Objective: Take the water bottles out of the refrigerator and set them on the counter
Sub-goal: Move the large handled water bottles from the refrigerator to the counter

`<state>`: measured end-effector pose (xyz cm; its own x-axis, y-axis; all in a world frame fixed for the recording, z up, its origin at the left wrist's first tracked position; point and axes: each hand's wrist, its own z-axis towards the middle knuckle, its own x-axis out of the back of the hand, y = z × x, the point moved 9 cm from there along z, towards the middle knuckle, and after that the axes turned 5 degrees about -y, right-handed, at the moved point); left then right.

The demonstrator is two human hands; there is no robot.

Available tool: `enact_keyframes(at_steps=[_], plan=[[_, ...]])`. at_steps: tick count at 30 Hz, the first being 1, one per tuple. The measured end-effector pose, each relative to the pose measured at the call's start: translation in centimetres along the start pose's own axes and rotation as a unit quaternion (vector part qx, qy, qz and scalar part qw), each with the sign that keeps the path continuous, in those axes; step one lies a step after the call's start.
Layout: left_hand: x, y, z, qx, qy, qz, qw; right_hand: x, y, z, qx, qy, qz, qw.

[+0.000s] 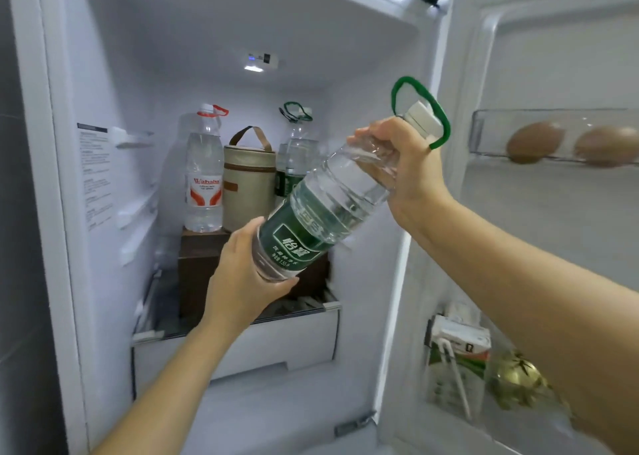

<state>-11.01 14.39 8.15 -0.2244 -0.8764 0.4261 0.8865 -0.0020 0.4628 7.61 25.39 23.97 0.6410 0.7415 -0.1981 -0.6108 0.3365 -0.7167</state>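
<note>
Right grip clamps the green-labelled bottle by its neck, left grip round its base

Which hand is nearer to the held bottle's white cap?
Right. The right hand grips the neck just below the cap; the left hand holds the base of the bottle.

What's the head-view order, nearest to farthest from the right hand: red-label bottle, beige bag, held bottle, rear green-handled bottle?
1. Held bottle, in the right hand.
2. Rear green-handled bottle, back right.
3. Beige bag, back middle.
4. Red-label bottle, back left.
</note>
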Motion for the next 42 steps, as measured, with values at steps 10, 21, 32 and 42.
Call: enact_keyframes(at_steps=[10,21,32,42], plan=[[-2.6,15.4,-10.9,-0.031,-0.086,-0.048,0.995,11.0,-11.5,-15.6,0.021,0.102,-0.012,0.994],[-10.4,31.5,-20.0,-0.082,-0.23,-0.11,0.963,25.0,-21.7,-30.0,0.002,0.265,-0.077,0.961],[-24.9,43.8,-27.8,-0.149,-0.424,-0.225,0.865,40.1,-26.4,-43.1,-0.027,0.454,-0.145,0.879],[-36.9,54.6,-36.4,-0.257,-0.554,-0.244,0.753,51.8,-29.2,-57.1,-0.025,0.648,-0.178,0.74]])
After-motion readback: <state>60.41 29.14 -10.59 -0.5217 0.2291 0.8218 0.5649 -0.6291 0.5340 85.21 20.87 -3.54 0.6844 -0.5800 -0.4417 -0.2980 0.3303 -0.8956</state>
